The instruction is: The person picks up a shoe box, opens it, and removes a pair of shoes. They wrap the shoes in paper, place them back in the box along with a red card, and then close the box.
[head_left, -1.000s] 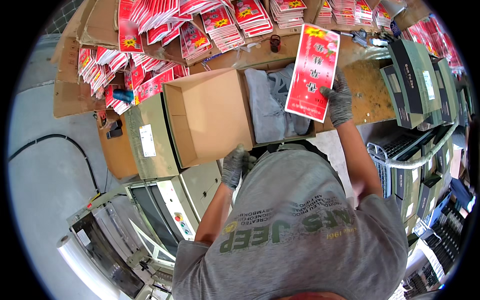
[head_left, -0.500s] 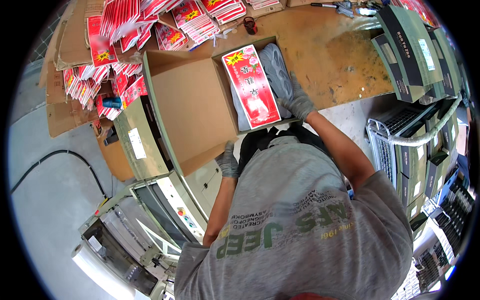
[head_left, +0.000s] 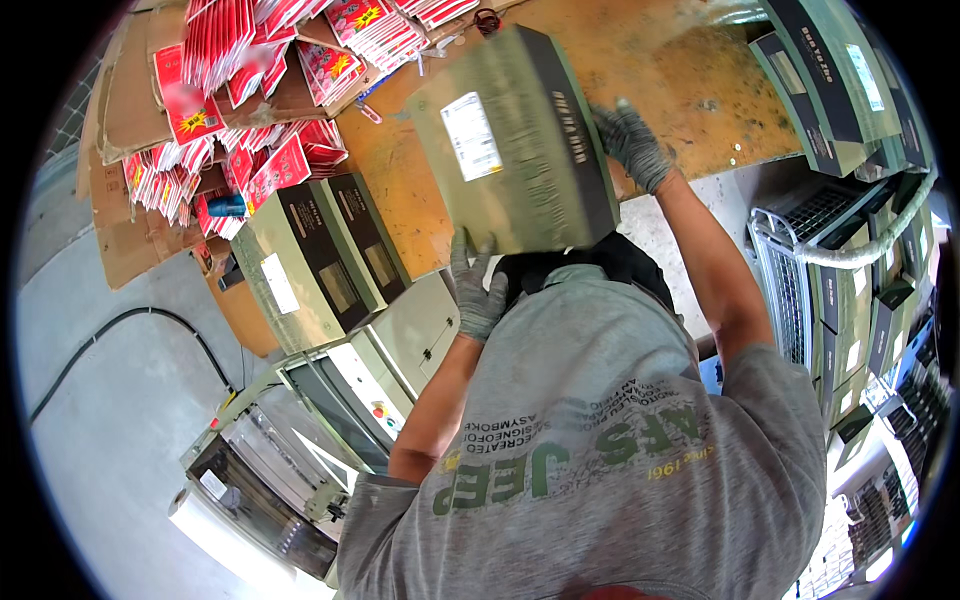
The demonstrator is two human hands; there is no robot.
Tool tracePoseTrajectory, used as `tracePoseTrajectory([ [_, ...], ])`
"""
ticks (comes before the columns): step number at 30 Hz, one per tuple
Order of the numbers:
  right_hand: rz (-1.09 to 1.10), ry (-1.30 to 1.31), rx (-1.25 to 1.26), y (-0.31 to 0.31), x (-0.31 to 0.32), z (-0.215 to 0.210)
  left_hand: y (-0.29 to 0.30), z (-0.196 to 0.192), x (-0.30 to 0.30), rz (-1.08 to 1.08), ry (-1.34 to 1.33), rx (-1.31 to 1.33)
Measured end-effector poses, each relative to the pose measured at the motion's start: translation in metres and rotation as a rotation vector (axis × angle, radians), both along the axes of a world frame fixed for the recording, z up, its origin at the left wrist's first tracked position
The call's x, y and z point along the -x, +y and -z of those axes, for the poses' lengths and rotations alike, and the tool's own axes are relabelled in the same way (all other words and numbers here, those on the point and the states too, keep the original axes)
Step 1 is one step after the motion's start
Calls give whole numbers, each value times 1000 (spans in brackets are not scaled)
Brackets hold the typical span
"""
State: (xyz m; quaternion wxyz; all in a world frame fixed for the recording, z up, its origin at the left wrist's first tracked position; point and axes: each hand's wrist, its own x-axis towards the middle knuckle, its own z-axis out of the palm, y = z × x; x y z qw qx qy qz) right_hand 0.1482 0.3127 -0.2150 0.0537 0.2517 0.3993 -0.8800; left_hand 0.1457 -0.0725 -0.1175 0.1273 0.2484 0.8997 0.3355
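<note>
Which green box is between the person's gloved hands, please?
The middle box, with the left hand at its near corner and the right hand beside its dark side; the other boxes sit farther left or right.

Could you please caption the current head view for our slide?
Left hand and right hand, gloved, flank a closed green box at the worktable.
</note>
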Motion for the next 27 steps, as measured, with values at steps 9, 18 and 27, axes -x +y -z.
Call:
tracePoseTrajectory([
  [9,-259,-266,-891,-52,38,-62,16,17,37,-484,-624,-219],
  [18,-356,220,-1580,-112,144,-133,46,54,38,220,-612,-102],
  [27,47,-202,-1377,-132,-28,-24,12,13,230,-54,79,57],
])
